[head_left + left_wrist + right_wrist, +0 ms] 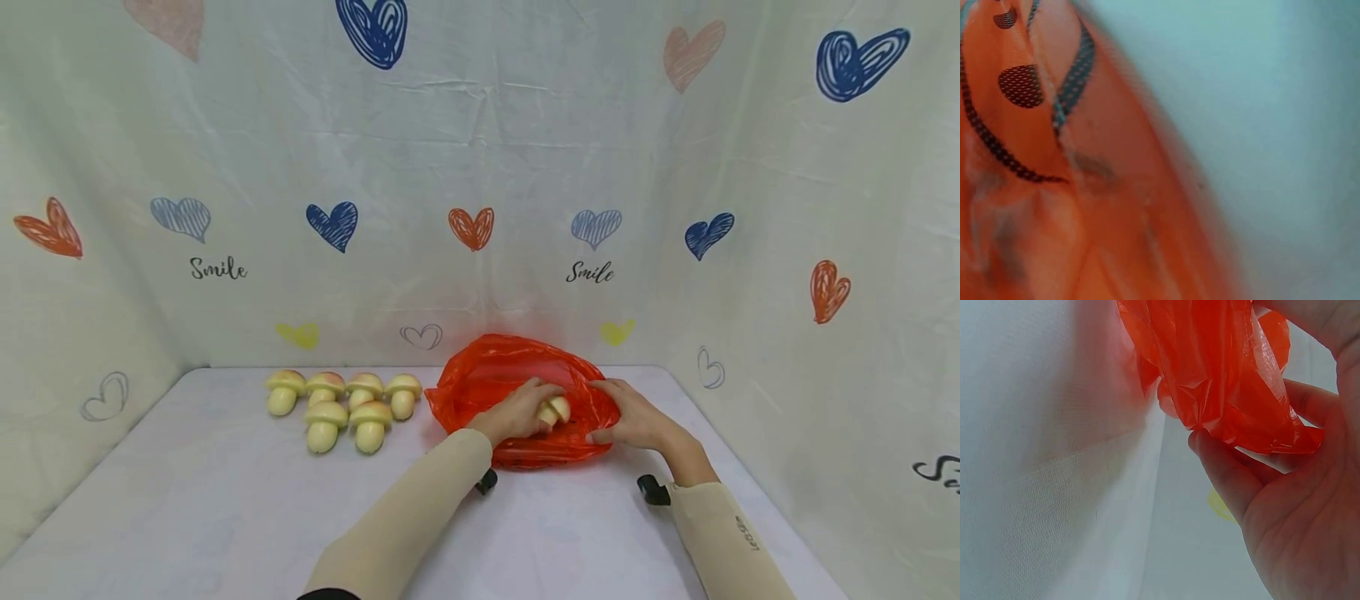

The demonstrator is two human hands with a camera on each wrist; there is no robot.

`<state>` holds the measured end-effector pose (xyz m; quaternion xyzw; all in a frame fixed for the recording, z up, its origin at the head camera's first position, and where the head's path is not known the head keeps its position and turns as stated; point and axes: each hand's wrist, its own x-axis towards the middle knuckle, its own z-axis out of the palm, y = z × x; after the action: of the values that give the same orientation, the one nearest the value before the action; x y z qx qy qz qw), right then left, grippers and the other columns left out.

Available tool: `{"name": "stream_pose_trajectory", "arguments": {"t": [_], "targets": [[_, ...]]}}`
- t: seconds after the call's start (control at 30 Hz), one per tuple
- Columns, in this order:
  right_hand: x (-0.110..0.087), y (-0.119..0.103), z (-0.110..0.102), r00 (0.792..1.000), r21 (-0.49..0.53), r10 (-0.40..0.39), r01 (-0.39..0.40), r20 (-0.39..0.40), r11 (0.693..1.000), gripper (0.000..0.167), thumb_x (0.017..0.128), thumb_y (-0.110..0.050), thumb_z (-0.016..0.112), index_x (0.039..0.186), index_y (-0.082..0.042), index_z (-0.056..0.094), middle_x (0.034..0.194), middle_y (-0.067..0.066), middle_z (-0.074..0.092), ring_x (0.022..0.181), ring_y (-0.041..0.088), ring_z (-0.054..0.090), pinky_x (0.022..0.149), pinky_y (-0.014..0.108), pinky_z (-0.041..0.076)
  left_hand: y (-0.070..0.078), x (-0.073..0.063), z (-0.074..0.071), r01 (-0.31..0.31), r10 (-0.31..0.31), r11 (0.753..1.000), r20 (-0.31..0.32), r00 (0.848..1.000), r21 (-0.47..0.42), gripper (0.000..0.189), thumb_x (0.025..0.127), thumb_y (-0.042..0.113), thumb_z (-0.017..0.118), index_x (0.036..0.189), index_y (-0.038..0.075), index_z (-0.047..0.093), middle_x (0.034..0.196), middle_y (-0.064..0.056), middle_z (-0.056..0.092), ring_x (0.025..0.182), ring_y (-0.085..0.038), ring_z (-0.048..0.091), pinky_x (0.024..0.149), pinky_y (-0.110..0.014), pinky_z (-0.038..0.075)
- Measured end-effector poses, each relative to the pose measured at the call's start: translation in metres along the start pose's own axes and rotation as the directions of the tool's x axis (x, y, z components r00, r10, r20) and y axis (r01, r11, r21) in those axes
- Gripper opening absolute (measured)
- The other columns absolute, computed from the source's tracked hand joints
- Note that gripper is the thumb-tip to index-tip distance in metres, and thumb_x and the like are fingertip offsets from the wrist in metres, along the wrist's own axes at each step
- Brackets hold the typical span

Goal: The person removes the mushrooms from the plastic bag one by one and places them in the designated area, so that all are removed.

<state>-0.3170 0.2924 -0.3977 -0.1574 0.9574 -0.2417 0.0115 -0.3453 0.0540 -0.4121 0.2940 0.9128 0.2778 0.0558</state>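
Note:
A red plastic bag [495,360] lies on the table with its mouth spread toward me. My left hand [517,414] reaches into that mouth and holds a pale mushroom [557,409] with a rounded cap. At the bag's right side, my right hand [640,421] grips the rim between thumb and fingers. The right wrist view shows the thin red film [1216,375] bunched against those fingers. Only the bag's printed outside [1122,212] fills the left wrist view, where the left hand is out of sight.
Several similar mushrooms [322,426] stand in two rows on the white table [225,500], left of the bag. Behind the table hangs a pale curtain [420,167] printed with hearts, which also runs along both sides.

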Motion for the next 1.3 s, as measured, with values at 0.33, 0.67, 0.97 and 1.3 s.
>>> {"name": "stream_pose_trajectory", "arguments": {"t": [0.33,0.67,0.97,1.3], "targets": [[-0.001,0.0,0.001,1.0,-0.006,-0.02,0.02,-0.011,1.0,0.091,0.067,-0.042,0.083,0.143,-0.015,0.04,0.146,0.016,0.033,0.129,0.04,0.035,0.096,0.063,0.037,0.004,-0.008,-0.012,-0.05,0.045,0.996,-0.069,0.997,-0.078,0.063,0.086,0.019,0.072,0.142,0.024,0.045,0.124,0.0,0.043,0.105,-0.014,0.047,0.083,-0.023,0.046],[-0.002,0.0,0.0,0.999,-0.008,-0.034,0.034,-0.025,0.999,0.09,0.067,-0.04,0.083,0.142,-0.013,0.041,0.145,0.015,0.036,0.13,0.039,0.036,0.098,0.063,0.036,0.014,-0.039,-0.029,-0.066,0.047,0.986,-0.121,0.992,-0.153,0.064,0.083,0.017,0.075,0.14,0.024,0.047,0.119,0.002,0.046,0.103,-0.013,0.048,0.078,-0.021,0.048],[-0.003,-0.001,0.001,1.0,-0.002,0.005,-0.005,-0.014,1.0,0.091,0.067,-0.04,0.083,0.142,-0.013,0.04,0.146,0.015,0.034,0.13,0.04,0.035,0.094,0.062,0.04,0.008,-0.073,-0.037,-0.109,0.08,0.98,-0.174,0.982,-0.164,0.063,0.083,0.019,0.075,0.139,0.028,0.048,0.121,0.005,0.047,0.108,-0.012,0.047,0.083,-0.023,0.047],[-0.002,-0.001,0.002,1.0,0.008,0.003,-0.003,-0.014,1.0,0.093,0.066,-0.042,0.083,0.143,-0.016,0.039,0.146,0.014,0.033,0.129,0.039,0.036,0.093,0.062,0.042,0.001,-0.109,-0.047,-0.213,0.164,0.963,-0.267,0.95,-0.166,0.062,0.082,0.015,0.075,0.138,0.02,0.05,0.125,0.0,0.047,0.103,-0.014,0.049,0.074,-0.026,0.052]]}}
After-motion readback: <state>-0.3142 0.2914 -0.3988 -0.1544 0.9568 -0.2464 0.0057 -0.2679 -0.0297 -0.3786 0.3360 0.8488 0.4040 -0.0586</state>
